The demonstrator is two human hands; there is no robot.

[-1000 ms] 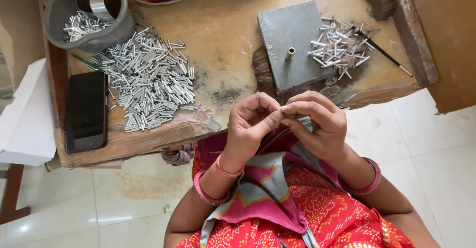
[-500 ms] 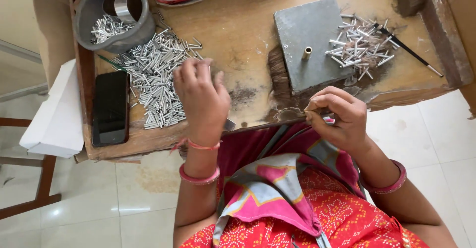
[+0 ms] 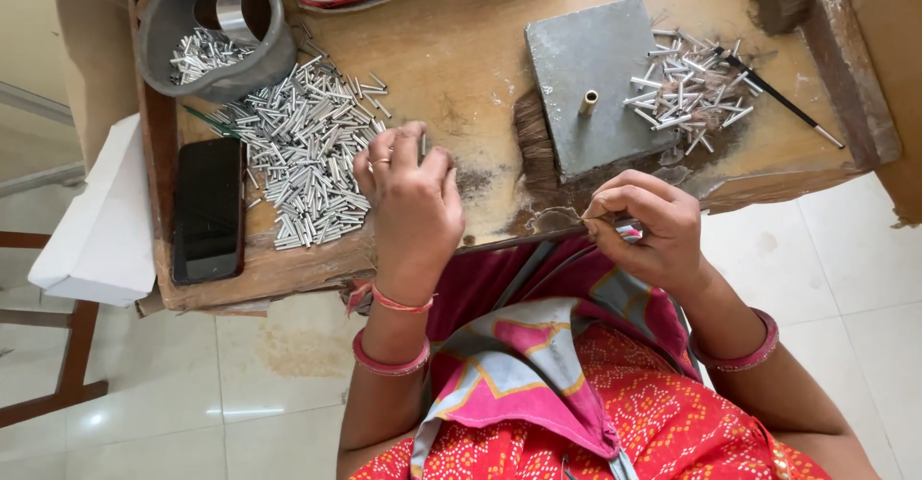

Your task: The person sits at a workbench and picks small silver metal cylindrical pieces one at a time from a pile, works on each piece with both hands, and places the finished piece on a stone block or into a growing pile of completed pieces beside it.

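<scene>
The left hand (image 3: 408,206) rests on the pile of small metal tubes (image 3: 303,158), fingers curled, seemingly gripping one. The right hand (image 3: 643,226) pinches something thin, too small to identify, just off the wooden board's (image 3: 461,48) near edge, well apart from the grey slab (image 3: 595,82).

Bright, even daylight from my headcam, no harsh contrast. Soft shadows only: under the left hand (image 3: 408,206) on the wooden board (image 3: 461,58), and beside the grey slab (image 3: 600,82). I see glare on the floor tiles (image 3: 240,408) lower left, and glints off the pile of metal tubes (image 3: 303,158). Focus is sharp across the middle; slight softness at the right hand (image 3: 643,226) fingertips. Mild wide-angle bending at the frame edges.
</scene>
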